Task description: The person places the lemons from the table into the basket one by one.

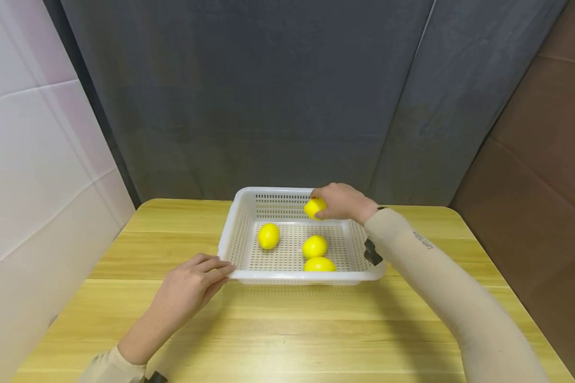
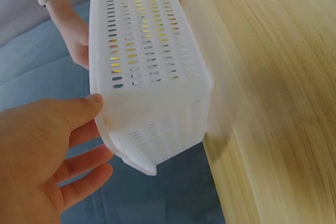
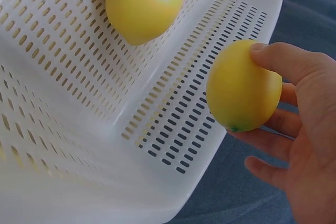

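Note:
A white plastic basket [image 1: 287, 275] with slotted walls stands on the wooden table. My right hand [image 1: 342, 201] holds a yellow lemon [image 3: 242, 85] between thumb and fingers, up near the basket's far wall. In the right wrist view this lemon's green-marked end points down. Three more lemons lie inside: one on the left [image 1: 269, 236], another right of the middle [image 1: 314, 247], and a third [image 1: 320, 264] close to the near wall, partly hidden by the rim. At the near left corner my left hand [image 1: 191, 282] grips the basket's rim, thumb on the outside [image 2: 94, 98].
The light wooden table [image 1: 287, 330] spreads around the basket. A dark grey curtain [image 1: 268, 106] hangs behind it, with a white panel [image 1: 43, 149] at the left and a brown one [image 1: 536, 175] at the right.

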`<state>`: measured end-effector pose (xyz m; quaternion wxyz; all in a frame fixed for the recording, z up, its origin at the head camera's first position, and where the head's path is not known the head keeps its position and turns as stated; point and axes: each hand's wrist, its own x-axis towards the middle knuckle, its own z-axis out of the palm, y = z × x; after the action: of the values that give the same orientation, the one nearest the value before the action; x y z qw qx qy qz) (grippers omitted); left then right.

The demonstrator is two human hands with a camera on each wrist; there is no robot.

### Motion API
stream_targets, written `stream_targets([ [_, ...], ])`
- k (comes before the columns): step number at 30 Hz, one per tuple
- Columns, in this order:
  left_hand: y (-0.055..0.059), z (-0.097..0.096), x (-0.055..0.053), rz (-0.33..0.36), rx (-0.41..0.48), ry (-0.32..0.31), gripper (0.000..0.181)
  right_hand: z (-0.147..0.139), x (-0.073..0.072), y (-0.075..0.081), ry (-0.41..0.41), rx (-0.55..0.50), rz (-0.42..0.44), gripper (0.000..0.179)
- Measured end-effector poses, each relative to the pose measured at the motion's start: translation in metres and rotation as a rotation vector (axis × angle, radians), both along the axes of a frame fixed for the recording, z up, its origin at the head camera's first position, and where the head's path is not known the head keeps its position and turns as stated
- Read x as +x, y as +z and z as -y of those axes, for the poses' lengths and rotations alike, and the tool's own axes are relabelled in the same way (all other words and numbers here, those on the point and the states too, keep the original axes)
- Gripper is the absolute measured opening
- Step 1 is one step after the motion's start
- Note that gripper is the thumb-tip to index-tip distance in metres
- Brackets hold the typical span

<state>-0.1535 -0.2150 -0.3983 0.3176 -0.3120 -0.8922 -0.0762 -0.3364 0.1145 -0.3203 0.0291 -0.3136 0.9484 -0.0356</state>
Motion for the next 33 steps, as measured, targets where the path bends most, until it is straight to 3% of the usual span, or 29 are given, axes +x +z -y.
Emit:
stream_targets([
  [4, 0.0002, 0.0000, -0.0001, -0.003, 0.002, -0.009, 0.023, 0.0005, 0.0006, -0.0006, 0.001, 0.001, -0.001, 0.044],
  [11, 0.0013, -0.0006, -0.0005, -0.005, 0.004, 0.002, 0.037, 0.0020, 0.0002, -0.0022, 0.004, -0.002, 0.010, 0.044],
  [33, -0.0004, 0.0005, -0.0016, -0.012, 0.002, 0.009, 0.033, 0.0020, -0.0042, -0.0055, -0.024, 0.030, 0.050, 0.047],
])
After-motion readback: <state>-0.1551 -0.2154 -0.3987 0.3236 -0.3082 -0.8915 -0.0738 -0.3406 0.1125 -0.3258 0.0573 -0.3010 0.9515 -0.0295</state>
